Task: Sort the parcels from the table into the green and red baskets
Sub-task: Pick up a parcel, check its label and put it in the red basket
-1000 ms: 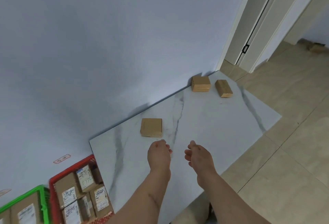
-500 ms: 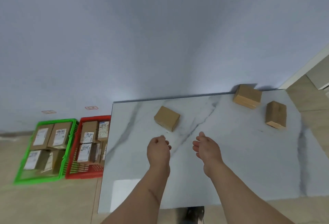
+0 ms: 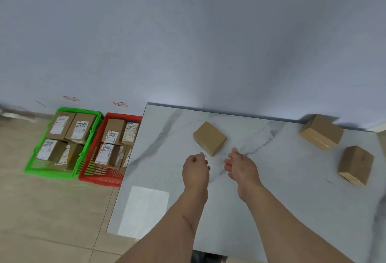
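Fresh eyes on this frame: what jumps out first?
Two bare hands, the left hand and the right hand, reach over the white marble table toward a plain brown parcel just ahead of them, holding nothing. On the floor to the left sit a green basket and a red basket, side by side and both holding labelled parcels. Two more brown parcels lie at the table's far right.

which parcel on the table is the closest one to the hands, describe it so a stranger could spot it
Start at the white marble table against the wall. Three plain brown parcels lie on it: two sit together at the far right, one alone near the middle. That lone parcel lies just beyond the left hand and right hand, nearest the red basket.
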